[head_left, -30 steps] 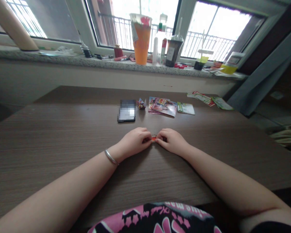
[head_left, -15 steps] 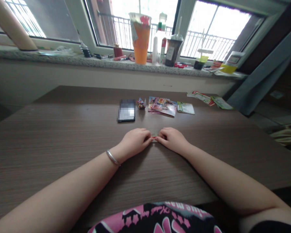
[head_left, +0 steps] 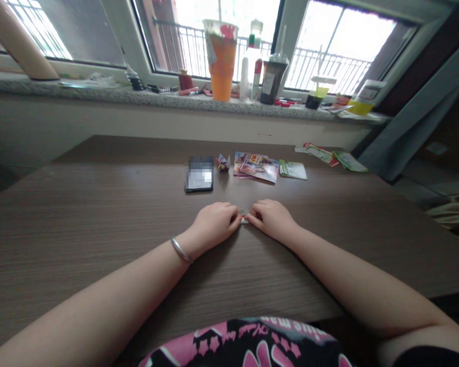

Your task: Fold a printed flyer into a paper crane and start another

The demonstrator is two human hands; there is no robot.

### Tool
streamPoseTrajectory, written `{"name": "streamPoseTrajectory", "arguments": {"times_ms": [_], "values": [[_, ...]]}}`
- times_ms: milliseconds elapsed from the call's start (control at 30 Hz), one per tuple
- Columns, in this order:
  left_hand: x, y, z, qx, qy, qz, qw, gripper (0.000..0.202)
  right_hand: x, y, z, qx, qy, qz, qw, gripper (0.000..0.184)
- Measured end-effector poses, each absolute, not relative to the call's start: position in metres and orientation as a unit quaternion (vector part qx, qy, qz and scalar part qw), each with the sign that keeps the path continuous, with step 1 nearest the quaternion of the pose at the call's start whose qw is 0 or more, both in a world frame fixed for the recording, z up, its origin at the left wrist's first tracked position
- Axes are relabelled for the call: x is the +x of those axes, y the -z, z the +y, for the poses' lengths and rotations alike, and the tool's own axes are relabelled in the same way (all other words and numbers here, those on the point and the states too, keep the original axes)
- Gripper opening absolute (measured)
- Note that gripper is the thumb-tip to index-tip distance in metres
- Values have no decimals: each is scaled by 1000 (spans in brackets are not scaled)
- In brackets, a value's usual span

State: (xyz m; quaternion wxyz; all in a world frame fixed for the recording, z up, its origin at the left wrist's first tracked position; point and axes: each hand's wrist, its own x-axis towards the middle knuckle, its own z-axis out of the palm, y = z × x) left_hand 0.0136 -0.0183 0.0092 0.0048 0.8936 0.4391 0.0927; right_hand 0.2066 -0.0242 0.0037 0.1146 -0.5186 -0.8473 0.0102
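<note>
Between my two hands, low on the brown table point(head_left: 145, 219), is a small piece of printed paper point(head_left: 245, 221), pale with a touch of orange-red. My left hand point(head_left: 216, 220) grips its left end, thumb against curled fingers. At the right end, my right hand point(head_left: 272, 218) pinches it in the same way. The fingers hide most of the paper, so its full shape cannot be made out. Just beyond the hands lie a dark phone-like device point(head_left: 199, 174) with a blurred screen and a small folded colourful paper piece point(head_left: 223, 163).
Glossy printed leaflets point(head_left: 257, 167) and a stack of pale green-edged cards point(head_left: 292, 169) lie past my hands. More printed packets point(head_left: 321, 154) rest at the far right. On the windowsill point(head_left: 199, 100) stand an orange drink cup point(head_left: 222, 66), a dark drink cup point(head_left: 272, 81) and bottles.
Both hands stay nearly in place, still gripping the paper. The visible strip of paper between the fingers has altered slightly, showing a paler lower edge. The objects behind have not moved.
</note>
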Motion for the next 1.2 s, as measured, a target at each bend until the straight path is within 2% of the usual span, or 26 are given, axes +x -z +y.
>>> {"name": "streamPoseTrajectory", "arguments": {"times_ms": [1200], "values": [[15, -9, -20, 894, -82, 440, -30, 28, 207, -10, -23, -520, -47, -844, 127, 21]]}}
